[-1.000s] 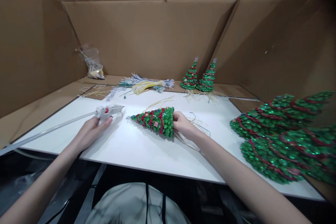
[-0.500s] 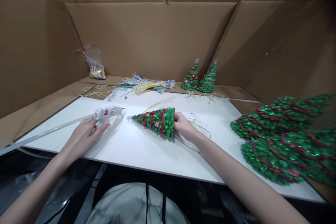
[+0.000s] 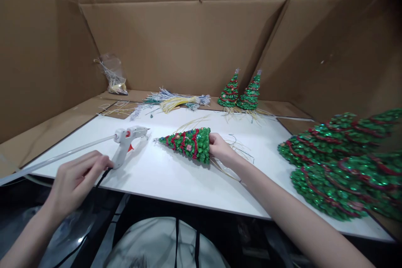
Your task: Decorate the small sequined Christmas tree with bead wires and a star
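Note:
The white glue gun (image 3: 123, 147) rests on the white board, with its tip to the right, a red trigger and a long clear glue stick (image 3: 70, 152) out of its back. At the foot of its handle, the closed fingers of my left hand (image 3: 78, 178) pinch the black cord (image 3: 103, 177). My right hand (image 3: 221, 149) is closed on the base rim of a small green tree (image 3: 188, 144) with red garland. The tree lies on its side, its silvery tip pointing left toward the gun. Fingertips inside the base are hidden.
Two small trees (image 3: 228, 92) stand at the back. Larger green trees (image 3: 333, 176) crowd the right side. Bundled wires (image 3: 177, 101) and a clear bag (image 3: 115, 77) lie near the cardboard wall (image 3: 182, 46). Loose wires (image 3: 240, 150) spread behind my right hand.
My left hand has let go of the glue gun's upper handle and moved down and left to the cord. The gun's handle and red trigger now show. My right hand and the tree have barely moved.

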Demonstrator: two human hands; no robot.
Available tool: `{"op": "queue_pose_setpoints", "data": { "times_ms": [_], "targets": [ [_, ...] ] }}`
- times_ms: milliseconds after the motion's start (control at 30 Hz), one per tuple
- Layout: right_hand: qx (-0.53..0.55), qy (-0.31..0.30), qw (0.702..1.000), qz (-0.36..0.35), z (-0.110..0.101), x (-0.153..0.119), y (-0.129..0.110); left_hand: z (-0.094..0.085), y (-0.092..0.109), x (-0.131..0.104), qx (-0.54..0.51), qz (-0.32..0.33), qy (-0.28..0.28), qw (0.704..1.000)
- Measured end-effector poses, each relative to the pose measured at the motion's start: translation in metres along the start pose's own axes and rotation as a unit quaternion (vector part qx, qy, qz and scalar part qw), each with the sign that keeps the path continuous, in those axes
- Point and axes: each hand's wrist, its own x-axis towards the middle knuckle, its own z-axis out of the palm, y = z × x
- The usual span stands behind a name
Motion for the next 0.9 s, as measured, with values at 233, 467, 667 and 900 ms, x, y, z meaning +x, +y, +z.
{"op": "queue_pose_setpoints", "data": {
  "times_ms": [233,467,667,900],
  "targets": [
    [-0.006,-0.01,1.0,-0.001,-0.001,-0.001,-0.001,0.038,0.04,0.036,-0.158,0.211,-0.047,0.963],
    [-0.011,-0.033,0.999,-0.025,-0.003,0.0,0.0,0.087,0.085,0.105,-0.217,0.249,-0.071,0.941],
    [-0.007,-0.033,0.999,-0.015,-0.005,0.002,0.002,0.123,0.078,0.119,-0.282,0.195,-0.126,0.931],
    [0.029,-0.023,0.999,0.007,-0.003,-0.003,-0.004,0.129,0.074,0.106,-0.312,0.167,-0.161,0.921]
  ]
}}
